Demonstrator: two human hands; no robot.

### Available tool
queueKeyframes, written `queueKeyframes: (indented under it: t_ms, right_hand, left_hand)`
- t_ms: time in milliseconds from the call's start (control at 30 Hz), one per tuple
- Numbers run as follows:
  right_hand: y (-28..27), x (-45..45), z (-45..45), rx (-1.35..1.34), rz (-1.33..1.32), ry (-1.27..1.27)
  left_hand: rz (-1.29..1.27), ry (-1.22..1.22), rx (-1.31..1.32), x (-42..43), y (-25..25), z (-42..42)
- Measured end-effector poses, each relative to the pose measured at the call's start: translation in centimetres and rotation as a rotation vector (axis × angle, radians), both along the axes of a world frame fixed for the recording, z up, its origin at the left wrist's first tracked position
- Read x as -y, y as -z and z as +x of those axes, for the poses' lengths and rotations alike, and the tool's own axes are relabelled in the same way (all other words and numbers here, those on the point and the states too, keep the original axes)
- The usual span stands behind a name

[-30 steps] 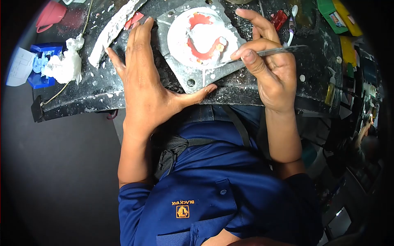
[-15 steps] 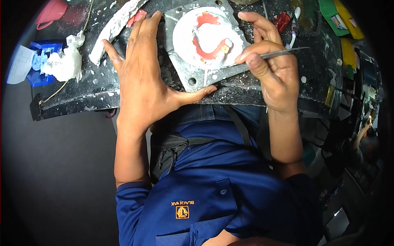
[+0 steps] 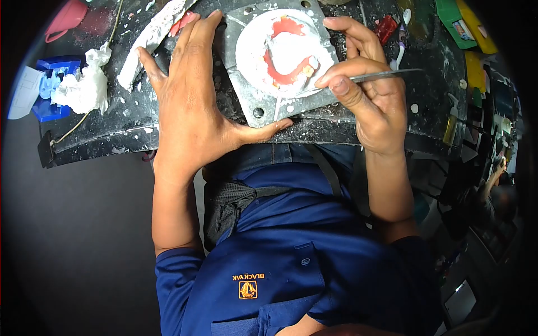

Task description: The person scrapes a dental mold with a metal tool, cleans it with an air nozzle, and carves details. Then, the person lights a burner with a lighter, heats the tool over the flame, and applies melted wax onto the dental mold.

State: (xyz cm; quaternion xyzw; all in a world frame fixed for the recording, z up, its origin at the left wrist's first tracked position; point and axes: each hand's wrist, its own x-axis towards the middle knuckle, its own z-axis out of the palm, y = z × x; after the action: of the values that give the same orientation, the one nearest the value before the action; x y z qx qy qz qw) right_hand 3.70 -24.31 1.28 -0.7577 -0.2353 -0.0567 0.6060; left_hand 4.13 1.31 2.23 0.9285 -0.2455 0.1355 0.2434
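Note:
A round white plaster mould [image 3: 246, 56] rests on a grey metal plate [image 3: 242, 98] with holes at its corners. Set in the plaster is a curved reddish-pink wax denture piece [image 3: 274, 73], with a few pale teeth at its right end. My left hand [image 3: 190, 109] spreads its fingers along the plate's left side, the thumb reaching along the near edge. In my right hand [image 3: 378, 103] is a thin metal carving tool [image 3: 398, 73], pinched between thumb and fingers. Its tip is near the plaster's lower right edge; whether it touches, I cannot tell.
A long white crumpled wrap [image 3: 148, 47] and white crumpled tissue [image 3: 87, 84] lie to the left, near a blue object [image 3: 53, 109]. A pink cup [image 3: 66, 21] is at the far left. A toothbrush [image 3: 401, 47] and red packet [image 3: 385, 28] lie right. Another person's arm [image 3: 494, 176] shows far right.
The metal plate with the plaster has turned slightly clockwise. My right hand's thumb and the tool have shifted slightly. My left hand stays spread beside the plate.

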Motion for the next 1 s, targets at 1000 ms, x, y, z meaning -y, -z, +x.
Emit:
queueKeyframes:
  t_ms: [1000]
  right_hand:
    - [0.1, -0.9, -1.1, 0.069, 0.05, 0.05]
  left_hand:
    - [-0.022, -0.016, -0.039, -0.3, 0.2, 0.0]
